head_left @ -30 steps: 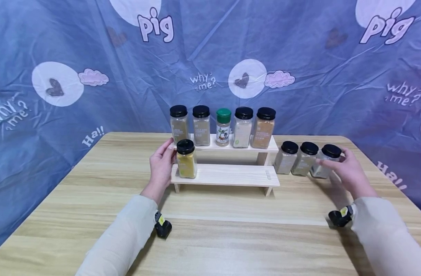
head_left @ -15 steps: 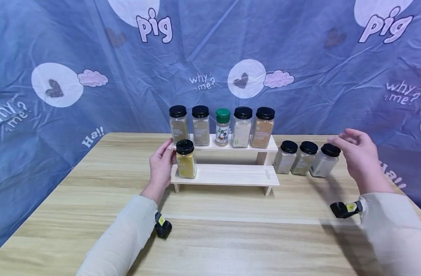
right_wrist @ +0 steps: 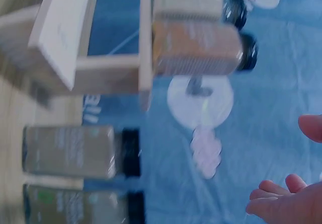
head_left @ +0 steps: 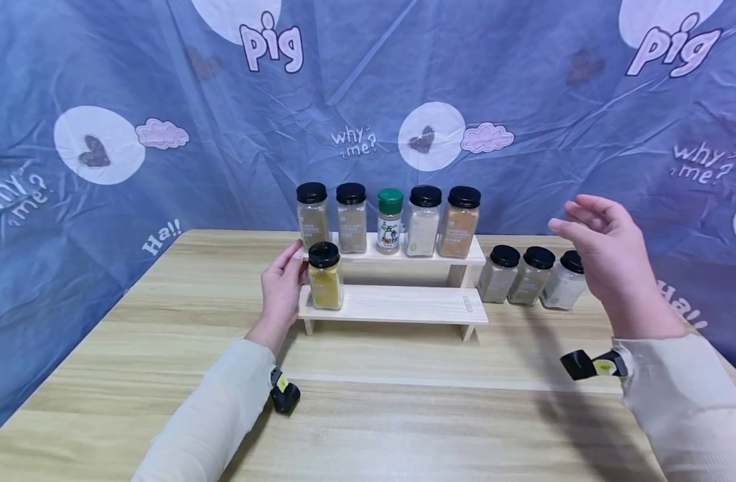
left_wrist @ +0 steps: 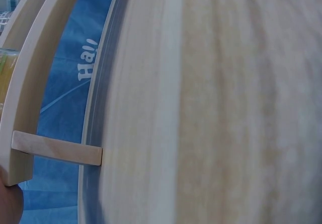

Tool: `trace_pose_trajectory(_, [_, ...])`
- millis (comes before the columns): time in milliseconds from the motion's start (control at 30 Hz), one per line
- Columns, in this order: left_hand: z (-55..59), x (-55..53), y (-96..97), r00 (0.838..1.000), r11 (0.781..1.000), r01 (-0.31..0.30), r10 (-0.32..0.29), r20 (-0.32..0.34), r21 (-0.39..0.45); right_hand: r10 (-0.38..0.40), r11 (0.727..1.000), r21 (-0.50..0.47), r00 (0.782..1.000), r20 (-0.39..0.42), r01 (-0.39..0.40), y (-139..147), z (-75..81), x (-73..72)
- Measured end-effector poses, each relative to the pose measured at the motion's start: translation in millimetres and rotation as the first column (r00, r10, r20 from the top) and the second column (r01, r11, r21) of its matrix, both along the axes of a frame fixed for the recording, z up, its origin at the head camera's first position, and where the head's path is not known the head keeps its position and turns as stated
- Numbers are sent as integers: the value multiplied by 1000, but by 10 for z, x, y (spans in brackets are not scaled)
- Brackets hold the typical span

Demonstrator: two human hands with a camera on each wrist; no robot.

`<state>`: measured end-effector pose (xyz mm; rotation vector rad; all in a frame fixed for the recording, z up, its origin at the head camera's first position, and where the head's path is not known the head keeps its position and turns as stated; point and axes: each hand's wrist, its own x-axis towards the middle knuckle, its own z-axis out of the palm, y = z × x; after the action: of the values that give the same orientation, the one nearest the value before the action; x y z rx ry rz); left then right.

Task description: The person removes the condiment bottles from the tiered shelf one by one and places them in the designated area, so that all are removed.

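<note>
A two-tier wooden spice rack (head_left: 404, 306) stands on the table, and my left hand (head_left: 280, 289) grips its left end. Close to those fingers, a jar of yellow powder (head_left: 326, 288) stands on the lower tier. In the left wrist view, part of the left hand (left_wrist: 10, 204) touches the rack's end. My right hand (head_left: 617, 264) is raised over the right side with nothing in it, thumb apart from its loosely bent fingers. It partly covers a jar of pale powder (head_left: 562, 289). Left of that jar stand a brownish spice jar (head_left: 530, 284) and a greyish spice jar (head_left: 498, 281).
Along the upper tier stand several seasoning jars, among them a green-capped bottle (head_left: 389, 224) and an orange-brown jar (head_left: 458, 231) at the right end. A blue printed cloth (head_left: 253, 154) hangs behind the wooden table (head_left: 404, 415).
My right hand has let go of the pale jar at the far right, risen, and shifted slightly left. The left hand stays at the rack, and the jars stand where they were.
</note>
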<state>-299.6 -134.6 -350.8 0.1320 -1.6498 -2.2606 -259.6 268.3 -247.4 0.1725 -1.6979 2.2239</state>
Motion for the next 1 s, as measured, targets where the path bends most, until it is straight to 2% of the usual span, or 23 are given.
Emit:
trace_pose_trajectory(100, [5,-5,-1,1000,1000,0,0,-2,6,47,998,-37,997,-54,-49,-124,50,38])
trace_pose_trajectory(200, [9,-5,-1,1000,1000,3,-3,-2,0,89,995,-44,993,-73,-92,-227,88,82])
trace_pose_trajectory(467, [5,7,-3,1000,1000,6,-6,8,2,176,984,20,979,-98,-175,-480,150,160])
trace_pose_trajectory(733, [0,15,-7,1000,1000,4,-4,-3,10,238,965,129,969,-62,-229,-752,201,198])
trace_pose_trajectory(1000, [4,18,-4,1000,1000,3,-3,1,6,301,939,182,953,-22,-292,-1005,208,238])
